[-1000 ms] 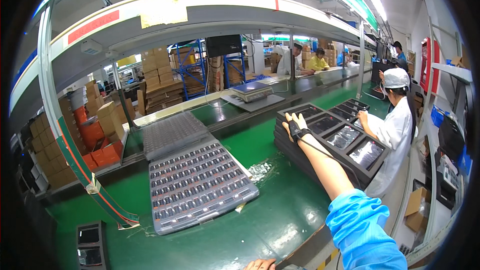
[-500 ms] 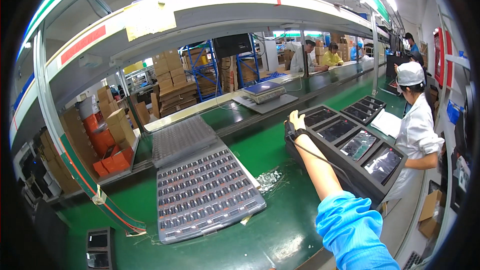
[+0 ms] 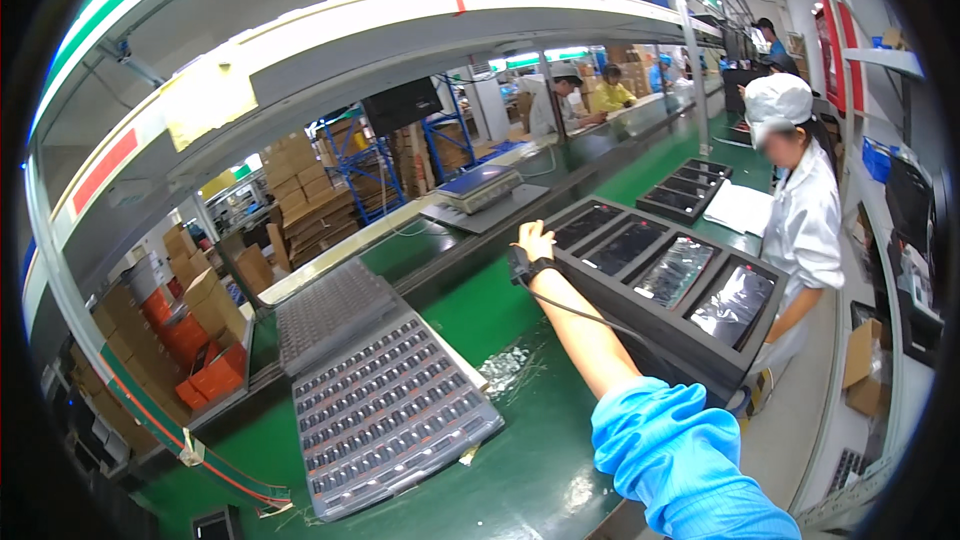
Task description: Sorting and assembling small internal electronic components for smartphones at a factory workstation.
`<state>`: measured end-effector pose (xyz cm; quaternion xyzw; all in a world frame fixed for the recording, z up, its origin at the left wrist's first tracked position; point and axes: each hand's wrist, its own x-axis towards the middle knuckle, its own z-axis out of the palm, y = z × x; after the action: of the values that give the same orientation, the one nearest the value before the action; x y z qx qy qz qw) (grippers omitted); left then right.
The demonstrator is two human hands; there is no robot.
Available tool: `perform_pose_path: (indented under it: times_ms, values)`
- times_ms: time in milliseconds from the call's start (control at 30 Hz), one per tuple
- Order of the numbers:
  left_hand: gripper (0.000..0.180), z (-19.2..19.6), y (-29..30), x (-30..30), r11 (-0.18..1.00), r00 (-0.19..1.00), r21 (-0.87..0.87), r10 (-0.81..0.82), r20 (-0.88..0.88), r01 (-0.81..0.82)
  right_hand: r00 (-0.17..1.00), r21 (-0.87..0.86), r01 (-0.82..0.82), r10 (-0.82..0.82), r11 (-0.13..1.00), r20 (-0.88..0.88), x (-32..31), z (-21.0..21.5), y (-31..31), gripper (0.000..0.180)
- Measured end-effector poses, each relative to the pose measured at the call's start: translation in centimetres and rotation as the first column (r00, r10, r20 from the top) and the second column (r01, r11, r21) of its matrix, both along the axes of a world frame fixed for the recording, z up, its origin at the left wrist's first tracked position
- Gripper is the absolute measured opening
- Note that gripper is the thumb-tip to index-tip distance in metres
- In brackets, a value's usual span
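Observation:
My left hand (image 3: pixel 538 243) is closed over the far left edge of a deep black tray (image 3: pixel 625 277), its fingers curled at the rim. A black band with a small device and a cable sits on that wrist. Flat dark-screened devices (image 3: pixel 674 271) lie in separate recesses of the tray, some with shiny clear film over them. The tray is tilted, at the right side of the green bench. My blue-sleeved forearm runs along its left side. My right hand is out of view.
A grey plastic case (image 3: pixel 395 410) full of small dark parts lies open on the bench (image 3: pixel 540 430), beside clear plastic scraps (image 3: pixel 505 368). Behind are a scale (image 3: pixel 480 187) and another black tray (image 3: pixel 685 188). A co-worker in white (image 3: pixel 805 210) stands close at the right. A metal post (image 3: pixel 70 270) rises at left.
The view has swung rightward, so the bench, case and co-worker sit farther left in the picture. My left hand keeps its hold on the tray. A small black tray at lower left has mostly left view.

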<state>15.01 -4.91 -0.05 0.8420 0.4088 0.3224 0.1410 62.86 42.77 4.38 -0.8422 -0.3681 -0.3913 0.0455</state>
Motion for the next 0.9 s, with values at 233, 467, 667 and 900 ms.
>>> perform_pose_path:
  times_ms: [233, 467, 667, 900]
  values:
    - [0.021, -0.1, 0.2, -0.2, 1.000, 0.999, -0.017, -0.014, -0.040, 0.013, 0.982, -0.087, -0.138, 0.125, 0.987, -0.142, -3.4, 2.2, -1.7, 0.045]
    - [0.022, -0.3, 0.0, -0.1, 1.000, 0.997, -0.025, 0.004, -0.080, -0.006, 0.967, -0.114, -0.202, 0.179, 0.973, -0.180, -4.2, 3.1, -3.7, 0.039]
    - [0.022, 0.1, -0.3, 0.0, 1.000, 0.997, -0.003, -0.005, -0.081, 0.005, 0.957, -0.199, -0.272, 0.243, 0.941, -0.161, -2.8, 2.8, -3.0, 0.038]
    - [0.020, 0.0, 0.0, 0.2, 0.999, 0.996, 0.041, -0.004, -0.086, 0.007, 0.683, 0.185, -0.338, 0.376, 0.923, -0.626, -0.9, 4.3, -3.1, 0.070]
